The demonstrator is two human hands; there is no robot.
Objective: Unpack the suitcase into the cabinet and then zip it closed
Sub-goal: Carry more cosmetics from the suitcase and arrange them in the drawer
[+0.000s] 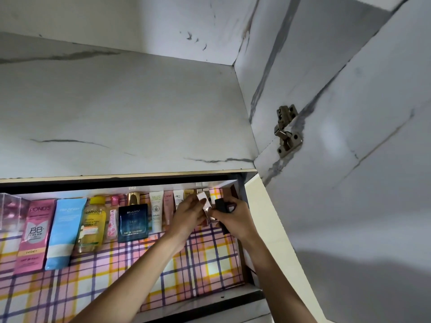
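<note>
Cabinet shelf point(116, 264) is where things go now, and the suitcase is not in sight. At the far right end, the left hand point(189, 212) pinches a shiny little box point(203, 201) and the right hand point(235, 220) holds a small black case point(221, 203). A bump could knock down the tubes point(155, 210) standing close by.

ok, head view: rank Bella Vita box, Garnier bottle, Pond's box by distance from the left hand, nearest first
From the left hand, pinching a small pink box:
1. Bella Vita box, just to its left.
2. Garnier bottle, further left, mid-row.
3. Pond's box, near the left end of the shelf.
The right hand grips a black item.
</note>
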